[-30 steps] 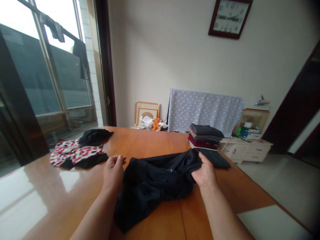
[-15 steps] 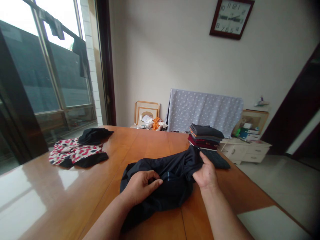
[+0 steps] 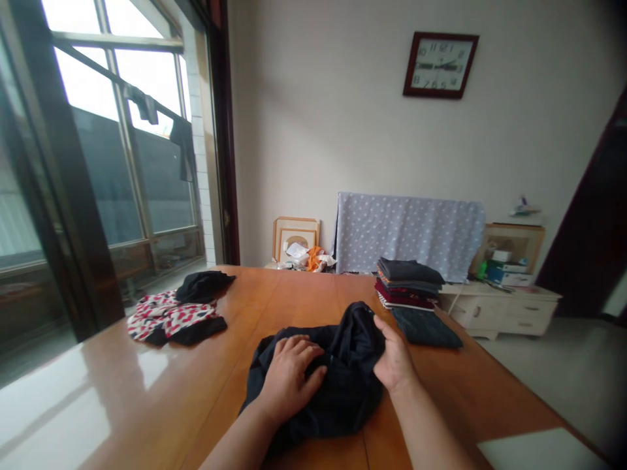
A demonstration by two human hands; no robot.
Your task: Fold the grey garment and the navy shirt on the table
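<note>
A dark navy garment (image 3: 337,398) lies bunched on the wooden table in front of me; its exact kind does not show. My left hand (image 3: 294,375) rests on top of it, fingers stretched over the cloth and thumb apart. At the garment's right end, my right hand (image 3: 394,356) pinches a raised, folded-up part between thumb and fingers; some of those fingers are hidden behind the fabric. Beyond my right hand sits a stack of folded clothes (image 3: 409,284), with a folded dark piece (image 3: 426,326) at its near side.
On the table's (image 3: 289,294) left lie a red, black and white patterned garment (image 3: 171,316) and a black cloth (image 3: 203,286). Behind the table are a polka-dot cloth (image 3: 406,232), picture frames (image 3: 296,228) and a white cabinet (image 3: 509,310). A clock (image 3: 441,65) hangs on the wall.
My right hand has moved slightly left, folding the garment's end upward and inward. My left hand has gone from curled fingers to lying flatter on the cloth. The camera view has shifted.
</note>
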